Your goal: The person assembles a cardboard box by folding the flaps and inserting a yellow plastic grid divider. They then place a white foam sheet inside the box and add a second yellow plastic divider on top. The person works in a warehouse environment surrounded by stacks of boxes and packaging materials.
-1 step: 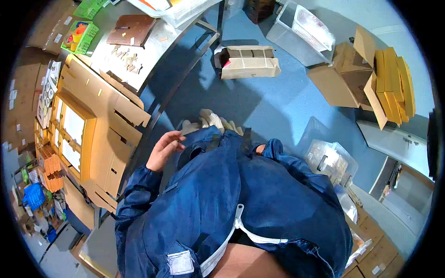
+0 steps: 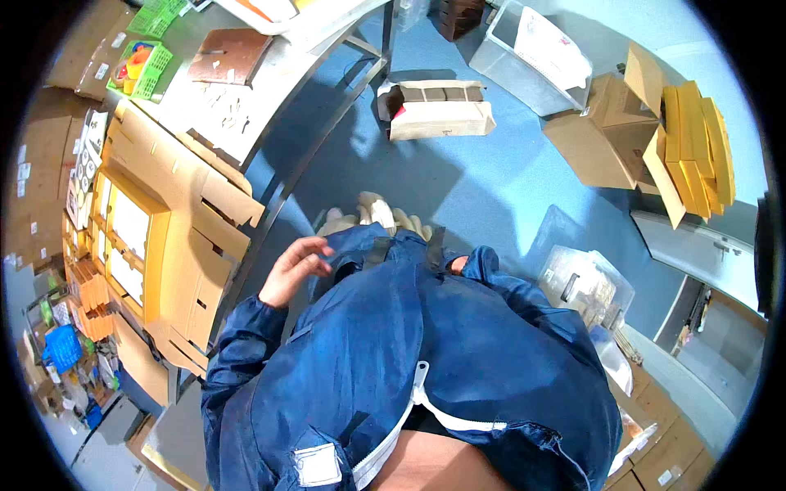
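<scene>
My left hand hangs in front of my left side, fingers loosely curved and apart, with nothing in it. Of my right hand only a small patch shows by the blue cuff; its fingers are hidden against my body. Pale, finger-shaped cloth that looks like work gloves shows just beyond my dark blue jacket, near the left hand. A metal-edged table with flattened cardboard beside it stands to my left.
An opened carton lies on the blue floor ahead. Clear plastic bins, an open cardboard box and yellow folded pieces stand right. On the table are a green basket and a brown folder.
My left hand has shifted slightly to the right and down, and its fingers have turned a little. Everything else looks nearly the same.
</scene>
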Tool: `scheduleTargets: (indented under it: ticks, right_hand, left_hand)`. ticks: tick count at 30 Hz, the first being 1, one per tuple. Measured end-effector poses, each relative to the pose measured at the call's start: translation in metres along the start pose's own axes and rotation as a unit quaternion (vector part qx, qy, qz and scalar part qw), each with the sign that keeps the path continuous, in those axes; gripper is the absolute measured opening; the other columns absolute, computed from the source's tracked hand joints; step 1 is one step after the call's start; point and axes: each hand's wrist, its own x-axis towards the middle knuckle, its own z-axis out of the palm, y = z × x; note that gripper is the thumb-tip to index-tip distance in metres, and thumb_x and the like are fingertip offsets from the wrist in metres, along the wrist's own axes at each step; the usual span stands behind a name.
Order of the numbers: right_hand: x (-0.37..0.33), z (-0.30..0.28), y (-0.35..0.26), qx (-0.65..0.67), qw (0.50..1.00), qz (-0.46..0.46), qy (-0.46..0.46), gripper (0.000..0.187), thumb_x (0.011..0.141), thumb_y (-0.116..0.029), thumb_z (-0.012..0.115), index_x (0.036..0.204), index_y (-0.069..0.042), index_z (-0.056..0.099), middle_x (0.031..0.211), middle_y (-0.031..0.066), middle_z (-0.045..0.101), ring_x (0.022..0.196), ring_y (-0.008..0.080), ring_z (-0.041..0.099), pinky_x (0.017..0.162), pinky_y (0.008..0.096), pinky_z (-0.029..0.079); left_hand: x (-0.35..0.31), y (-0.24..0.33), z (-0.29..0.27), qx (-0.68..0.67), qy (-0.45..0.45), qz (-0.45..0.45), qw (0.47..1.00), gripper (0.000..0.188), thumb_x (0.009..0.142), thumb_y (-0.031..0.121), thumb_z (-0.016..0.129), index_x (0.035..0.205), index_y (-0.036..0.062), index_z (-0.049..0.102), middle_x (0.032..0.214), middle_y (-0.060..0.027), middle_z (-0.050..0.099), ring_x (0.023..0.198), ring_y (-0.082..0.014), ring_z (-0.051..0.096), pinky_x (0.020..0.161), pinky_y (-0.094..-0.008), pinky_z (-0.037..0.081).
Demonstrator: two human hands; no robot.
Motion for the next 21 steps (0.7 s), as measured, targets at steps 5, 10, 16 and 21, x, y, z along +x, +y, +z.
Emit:
scheduleTargets:
  ticks: [5, 10, 16, 21]
  right_hand:
    - [-0.003, -0.015, 0.022, 0.028, 0.999, -0.004, 0.022, 0.024, 0.084, -0.020, 0.049, 0.092, 0.000, 0.059, 0.084, 0.0214, 0.058, 0.082, 0.0369, 0.057, 0.074, 0.0425, 0.044]
    - [0.011, -0.040, 0.052, 0.026, 0.999, -0.008, 0.020, 0.023, 0.084, -0.020, 0.049, 0.090, 0.000, 0.060, 0.082, 0.0213, 0.058, 0.081, 0.0365, 0.057, 0.073, 0.0427, 0.043]
    - [0.019, -0.094, 0.063, 0.028, 0.999, 0.020, 0.025, 0.023, 0.084, -0.020, 0.049, 0.088, 0.000, 0.060, 0.081, 0.0211, 0.057, 0.079, 0.0360, 0.058, 0.072, 0.0429, 0.043]
    - [0.040, -0.127, 0.081, 0.032, 0.998, 0.025, 0.044, 0.023, 0.084, -0.020, 0.049, 0.087, -0.001, 0.061, 0.079, 0.0210, 0.057, 0.077, 0.0356, 0.058, 0.071, 0.0431, 0.043]
  left_hand:
    - [0.016, 0.017, 0.022, 0.113, -0.070, -0.062, 0.989, 0.034, 0.092, 0.012, 0.051, 0.125, 0.0044, 0.044, 0.113, -0.0086, 0.055, 0.093, -0.0150, 0.055, 0.086, -0.0296, 0.044]
    - [0.075, 0.035, 0.021, 0.070, -0.060, -0.040, 0.995, 0.033, 0.093, 0.012, 0.050, 0.124, 0.0038, 0.045, 0.114, -0.0081, 0.055, 0.095, -0.0142, 0.054, 0.086, -0.0296, 0.045]
    - [0.166, 0.094, 0.028, 0.239, -0.143, -0.012, 0.960, 0.027, 0.092, 0.012, 0.049, 0.117, 0.0013, 0.051, 0.110, -0.0120, 0.057, 0.097, -0.0212, 0.056, 0.087, -0.0311, 0.045]
    - [0.212, 0.146, 0.024, 0.440, -0.242, 0.076, 0.862, 0.032, 0.092, 0.016, 0.044, 0.119, 0.0005, 0.049, 0.118, -0.0205, 0.052, 0.111, -0.0345, 0.049, 0.096, -0.0396, 0.038]
